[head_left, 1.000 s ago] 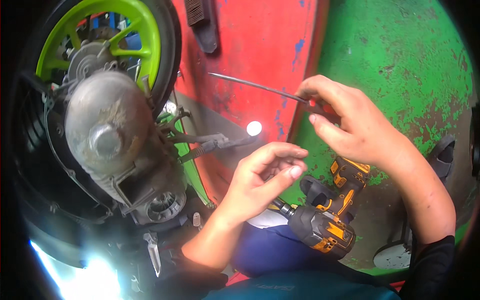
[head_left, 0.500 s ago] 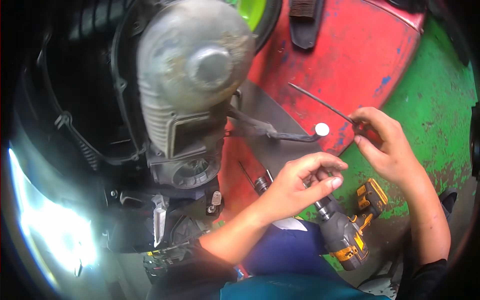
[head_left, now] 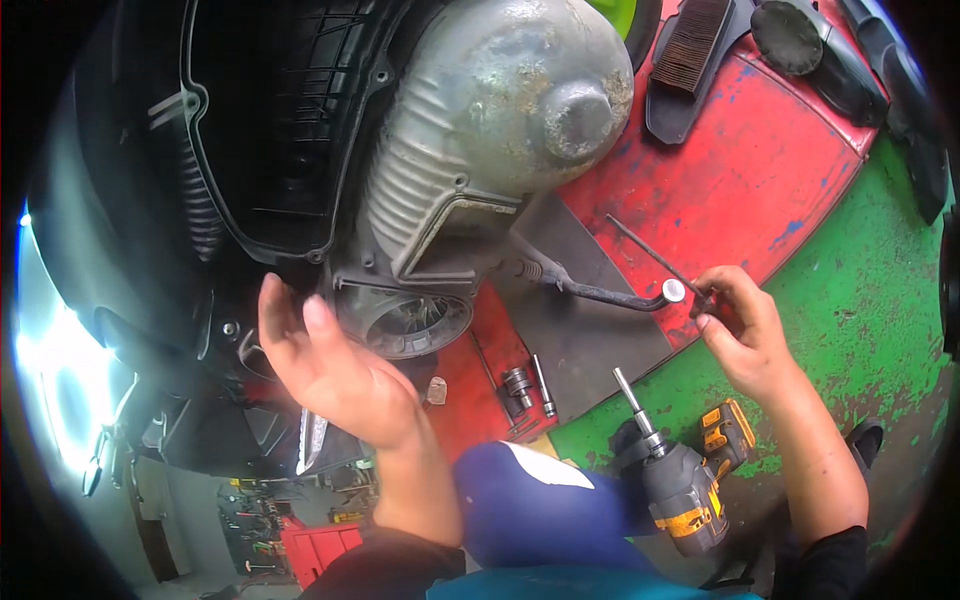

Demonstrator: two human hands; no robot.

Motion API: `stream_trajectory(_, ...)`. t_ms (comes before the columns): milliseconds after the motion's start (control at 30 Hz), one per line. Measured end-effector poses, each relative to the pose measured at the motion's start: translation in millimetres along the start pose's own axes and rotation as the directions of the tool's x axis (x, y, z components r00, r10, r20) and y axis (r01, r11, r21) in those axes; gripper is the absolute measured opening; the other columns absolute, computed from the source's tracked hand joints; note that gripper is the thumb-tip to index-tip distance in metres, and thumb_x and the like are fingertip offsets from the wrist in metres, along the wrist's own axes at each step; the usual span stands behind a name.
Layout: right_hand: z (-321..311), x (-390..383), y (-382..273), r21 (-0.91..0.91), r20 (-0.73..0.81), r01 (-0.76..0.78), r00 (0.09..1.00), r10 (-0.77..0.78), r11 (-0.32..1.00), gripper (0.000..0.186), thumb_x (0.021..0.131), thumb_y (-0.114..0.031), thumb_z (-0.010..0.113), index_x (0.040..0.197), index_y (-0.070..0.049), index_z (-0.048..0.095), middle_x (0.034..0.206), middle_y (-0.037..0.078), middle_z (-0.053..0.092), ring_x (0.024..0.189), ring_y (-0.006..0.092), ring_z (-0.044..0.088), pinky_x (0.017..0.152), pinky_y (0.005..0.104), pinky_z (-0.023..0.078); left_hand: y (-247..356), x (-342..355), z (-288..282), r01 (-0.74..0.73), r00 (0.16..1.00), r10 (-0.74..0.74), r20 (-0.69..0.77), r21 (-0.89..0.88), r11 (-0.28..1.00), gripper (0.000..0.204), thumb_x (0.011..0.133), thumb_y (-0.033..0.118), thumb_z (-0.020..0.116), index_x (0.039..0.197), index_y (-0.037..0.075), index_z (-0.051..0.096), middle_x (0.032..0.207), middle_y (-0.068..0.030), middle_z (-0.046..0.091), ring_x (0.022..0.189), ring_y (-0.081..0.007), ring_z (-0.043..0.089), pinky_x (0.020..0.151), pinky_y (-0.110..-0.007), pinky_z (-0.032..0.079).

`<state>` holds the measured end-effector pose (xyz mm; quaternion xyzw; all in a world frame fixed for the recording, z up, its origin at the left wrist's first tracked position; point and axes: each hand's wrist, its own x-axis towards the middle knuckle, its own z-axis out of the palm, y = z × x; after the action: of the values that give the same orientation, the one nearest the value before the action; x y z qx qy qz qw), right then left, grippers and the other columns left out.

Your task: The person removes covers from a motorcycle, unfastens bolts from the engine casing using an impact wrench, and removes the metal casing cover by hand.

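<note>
My right hand [head_left: 745, 335] pinches one end of a long thin dark metal rod [head_left: 645, 243] between thumb and fingers. The rod slants up and left over the red platform. Raised at the left, my left hand [head_left: 350, 390] has its fingers apart and holds nothing. It is in front of the lower part of a motor scooter, near the finned fan opening [head_left: 415, 325]. Above that is the scooter's grey, ribbed metal engine cover [head_left: 490, 120]. A bent dark lever with a whitish round end [head_left: 610, 292] sticks out toward my right hand.
Near my knee, a black-and-yellow cordless impact driver [head_left: 685, 495] has a long socket fitted. Sockets [head_left: 518, 385] and thin tools lie on the red platform [head_left: 700, 190]. A pleated air filter [head_left: 692, 45] and black covers [head_left: 820, 65] are at the far right. A red cabinet [head_left: 318, 548] stands lower left.
My left hand has moved left, away from above the impact driver, and its fingers have opened. My right hand keeps hold of the rod. The view has shifted, showing more parts on the platform.
</note>
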<state>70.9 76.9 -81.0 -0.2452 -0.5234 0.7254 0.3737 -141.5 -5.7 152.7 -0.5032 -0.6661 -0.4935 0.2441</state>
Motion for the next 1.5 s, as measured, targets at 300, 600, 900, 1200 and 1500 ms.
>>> stream_trajectory(300,-37,13,-3,-0.665,0.094,0.120,0.993,-0.076,0.737,0.029,0.077,0.006,0.062,0.105,-0.003,0.065,0.092,0.014,0.059,0.086,0.0291,0.065,0.074,0.0373,0.054,-17,48,14,0.006,1.000,-0.006,-0.018,0.029,1.000,0.057,0.103,0.027,0.059,0.145,-0.008,0.041,0.143,-0.0197,0.049,0.128,-0.0230,0.049,0.112,-0.034,0.034)
stream_trajectory(600,-42,44,28,-0.954,0.200,0.219,0.974,-0.106,0.204,0.046,0.077,-0.007,0.063,0.123,-0.009,0.065,0.106,0.008,0.062,0.107,0.0263,0.057,0.094,0.0412,0.044,-28,69,19,0.042,0.975,-0.050,-0.217,-0.044,0.998,0.039,0.100,0.026,0.066,0.117,-0.008,0.065,0.107,-0.0071,0.066,0.097,-0.0128,0.055,0.095,-0.029,0.042)
stream_trajectory(900,13,6,-10,-0.886,0.385,0.333,0.916,0.112,0.323,0.031,0.086,-0.036,0.066,0.096,-0.008,0.068,0.096,0.013,0.067,0.097,0.0272,0.064,0.082,0.0425,0.050,-32,72,12,0.106,0.956,-0.111,-0.271,-0.031,0.994,0.044,0.101,0.035,0.063,0.115,-0.006,0.065,0.109,-0.0070,0.063,0.103,-0.0143,0.052,0.100,-0.030,0.038)
stream_trajectory(1200,48,-61,35,-0.558,0.515,-0.279,0.622,0.590,0.782,0.058,0.099,-0.054,0.048,0.111,0.000,0.067,0.108,0.024,0.069,0.105,0.0399,0.065,0.091,0.0470,0.051,-46,61,16,0.161,0.949,-0.175,-0.261,-0.074,0.984,0.040,0.101,0.035,0.063,0.112,-0.003,0.064,0.106,-0.0050,0.063,0.101,-0.0134,0.053,0.096,-0.030,0.040)
stream_trajectory(1500,55,-75,37,-0.384,0.448,-0.500,0.634,0.630,0.776,0.043,0.101,-0.042,0.050,0.107,-0.001,0.063,0.101,0.021,0.070,0.098,0.0359,0.067,0.087,0.0430,0.051,-39,40,20,0.165,0.972,-0.166,-0.164,-0.023,0.986,0.041,0.102,0.033,0.060,0.123,-0.002,0.058,0.122,-0.0105,0.061,0.115,-0.0197,0.054,0.105,-0.034,0.038)
